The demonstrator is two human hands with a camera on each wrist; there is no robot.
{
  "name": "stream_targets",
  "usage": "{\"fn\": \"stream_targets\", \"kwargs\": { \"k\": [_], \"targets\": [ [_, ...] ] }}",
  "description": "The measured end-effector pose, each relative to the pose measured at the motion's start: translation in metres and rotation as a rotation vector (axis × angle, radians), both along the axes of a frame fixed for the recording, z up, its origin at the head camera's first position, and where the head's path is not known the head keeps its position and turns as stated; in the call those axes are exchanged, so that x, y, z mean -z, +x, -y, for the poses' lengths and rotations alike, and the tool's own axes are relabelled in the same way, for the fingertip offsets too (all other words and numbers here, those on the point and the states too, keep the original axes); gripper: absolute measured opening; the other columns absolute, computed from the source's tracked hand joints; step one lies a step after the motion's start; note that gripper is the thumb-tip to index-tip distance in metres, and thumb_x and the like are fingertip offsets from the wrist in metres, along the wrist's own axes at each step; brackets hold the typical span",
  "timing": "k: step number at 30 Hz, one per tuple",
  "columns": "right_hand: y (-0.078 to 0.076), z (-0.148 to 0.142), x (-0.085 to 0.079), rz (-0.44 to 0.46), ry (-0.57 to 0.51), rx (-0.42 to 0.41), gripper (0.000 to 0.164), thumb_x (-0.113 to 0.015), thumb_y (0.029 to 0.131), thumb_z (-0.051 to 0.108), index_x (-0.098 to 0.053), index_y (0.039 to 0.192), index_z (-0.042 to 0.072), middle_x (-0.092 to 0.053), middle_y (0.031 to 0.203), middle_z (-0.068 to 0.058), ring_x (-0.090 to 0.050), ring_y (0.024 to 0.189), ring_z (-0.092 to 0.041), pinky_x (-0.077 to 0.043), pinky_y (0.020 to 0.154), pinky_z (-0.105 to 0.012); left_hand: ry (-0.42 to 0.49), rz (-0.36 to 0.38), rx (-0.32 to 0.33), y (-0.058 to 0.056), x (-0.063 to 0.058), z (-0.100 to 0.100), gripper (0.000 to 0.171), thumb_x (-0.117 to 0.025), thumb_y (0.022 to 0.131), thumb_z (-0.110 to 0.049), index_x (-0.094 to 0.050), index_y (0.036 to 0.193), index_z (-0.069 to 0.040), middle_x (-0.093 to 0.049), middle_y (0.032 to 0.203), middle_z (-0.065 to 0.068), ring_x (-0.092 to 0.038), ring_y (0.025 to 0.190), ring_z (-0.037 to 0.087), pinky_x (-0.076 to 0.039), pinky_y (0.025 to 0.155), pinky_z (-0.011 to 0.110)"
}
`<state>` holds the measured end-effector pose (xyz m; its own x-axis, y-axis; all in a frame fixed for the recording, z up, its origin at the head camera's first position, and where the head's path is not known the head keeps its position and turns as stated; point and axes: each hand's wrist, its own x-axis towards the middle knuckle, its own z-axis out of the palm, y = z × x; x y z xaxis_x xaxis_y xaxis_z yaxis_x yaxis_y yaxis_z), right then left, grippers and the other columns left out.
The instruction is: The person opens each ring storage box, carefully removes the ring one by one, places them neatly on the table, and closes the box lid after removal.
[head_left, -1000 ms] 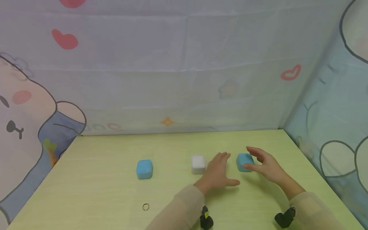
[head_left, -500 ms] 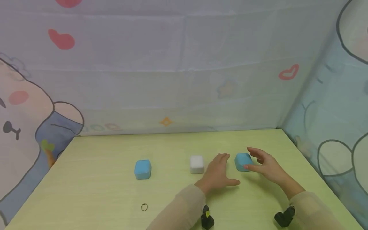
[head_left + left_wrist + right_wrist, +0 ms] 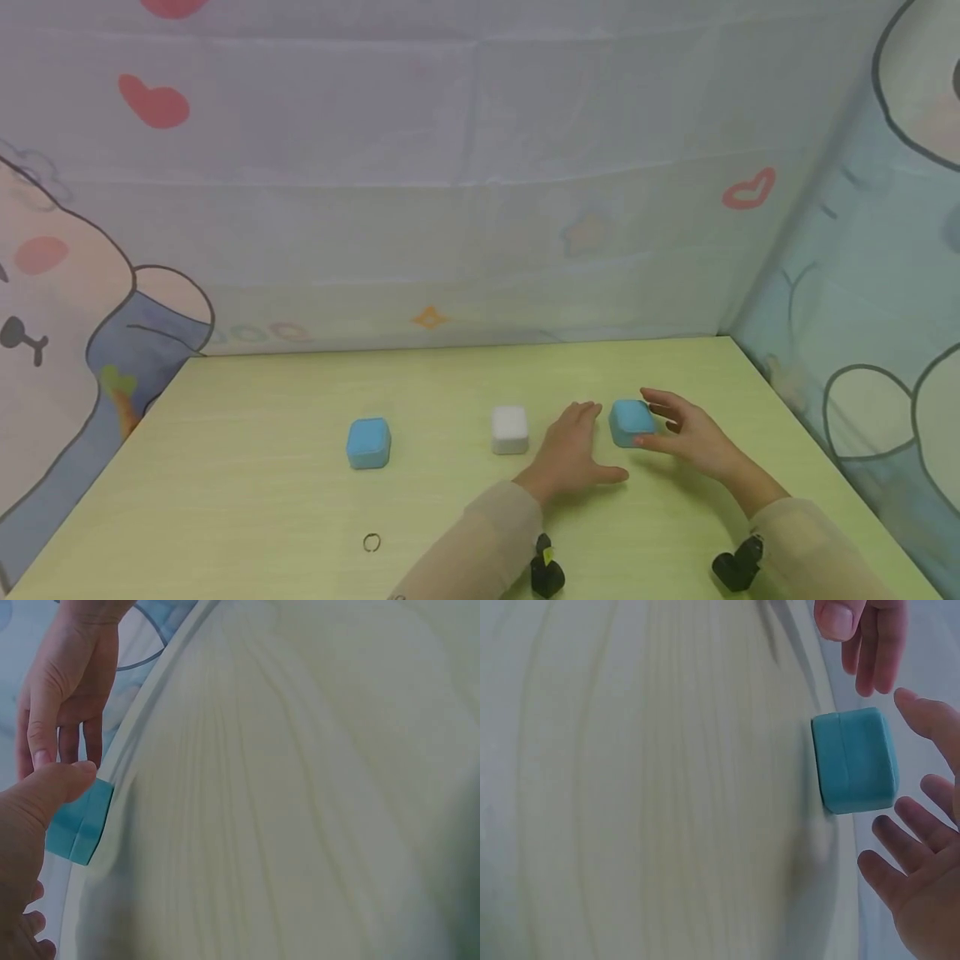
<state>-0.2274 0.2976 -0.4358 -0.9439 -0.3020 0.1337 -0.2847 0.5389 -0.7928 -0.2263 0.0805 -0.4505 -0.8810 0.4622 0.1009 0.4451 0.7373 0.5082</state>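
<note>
A light blue block point(image 3: 632, 422) with rounded edges stands on the table point(image 3: 247, 500) between my two hands. My right hand point(image 3: 697, 437) is at its right side, thumb in front and fingers behind. In the right wrist view, gaps show between those spread fingers and the blue block point(image 3: 855, 761). To the left of the block is my left hand point(image 3: 566, 454), fingers extended and thumb pointing right, holding nothing. Its thumb partly covers the block point(image 3: 82, 825) in the left wrist view. A white block point(image 3: 510, 430) stands just left of my left hand.
Another blue block point(image 3: 368, 443) stands farther left. Nearer the front lies a small thin ring point(image 3: 372, 542). Printed cloth point(image 3: 375, 208) hangs behind the table, and more cloth point(image 3: 862, 275) rises beyond its right edge.
The head view has shifted slightly, so the blocks and ring appear a little farther left. Both hands stay almost in place; the right fingers have dipped slightly beside the blue block.
</note>
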Motion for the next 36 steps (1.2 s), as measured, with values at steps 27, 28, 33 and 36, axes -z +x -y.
{"fn": "stream_targets", "kwargs": {
  "k": [27, 28, 33, 36],
  "targets": [
    [-0.003, -0.004, 0.009, 0.056, -0.025, -0.023, 0.078, -0.072, 0.083, 0.019, -0.029, 0.143, -0.005, -0.031, 0.146, -0.031, -0.036, 0.129, -0.053, -0.037, 0.100, -0.062, -0.058, -0.091, -0.053, -0.017, 0.020, -0.026, 0.081, -0.068, 0.077, -0.059, -0.042, 0.140, -0.014, -0.041, 0.146, 0.002, -0.033, 0.139, 0.022, -0.030, 0.112, 0.041],
    [-0.003, -0.004, 0.009, 0.056, -0.026, -0.023, 0.078, -0.073, 0.083, 0.019, -0.030, 0.143, -0.005, -0.031, 0.146, -0.031, -0.036, 0.129, -0.053, -0.038, 0.099, -0.061, -0.062, -0.089, -0.056, -0.018, 0.020, -0.027, 0.081, -0.068, 0.077, -0.059, -0.042, 0.140, -0.014, -0.041, 0.146, 0.002, -0.033, 0.139, 0.022, -0.030, 0.113, 0.041],
    [-0.004, -0.004, 0.009, 0.046, -0.028, -0.032, 0.077, -0.072, 0.084, 0.018, -0.030, 0.143, -0.006, -0.032, 0.146, -0.031, -0.037, 0.129, -0.053, -0.040, 0.098, -0.060, -0.066, -0.068, -0.075, -0.021, 0.019, -0.030, 0.078, -0.067, 0.079, -0.057, -0.043, 0.139, -0.013, -0.040, 0.147, 0.002, -0.030, 0.141, 0.023, -0.026, 0.115, 0.044],
    [-0.005, -0.005, 0.008, 0.033, -0.022, -0.041, 0.075, -0.071, 0.084, 0.016, -0.031, 0.142, -0.007, -0.033, 0.145, -0.032, -0.038, 0.128, -0.053, -0.041, 0.097, -0.060, -0.064, -0.068, -0.087, -0.023, 0.020, -0.032, 0.077, -0.068, 0.079, -0.056, -0.044, 0.138, -0.013, -0.041, 0.147, 0.002, -0.030, 0.141, 0.024, -0.026, 0.114, 0.044]
  ]
}}
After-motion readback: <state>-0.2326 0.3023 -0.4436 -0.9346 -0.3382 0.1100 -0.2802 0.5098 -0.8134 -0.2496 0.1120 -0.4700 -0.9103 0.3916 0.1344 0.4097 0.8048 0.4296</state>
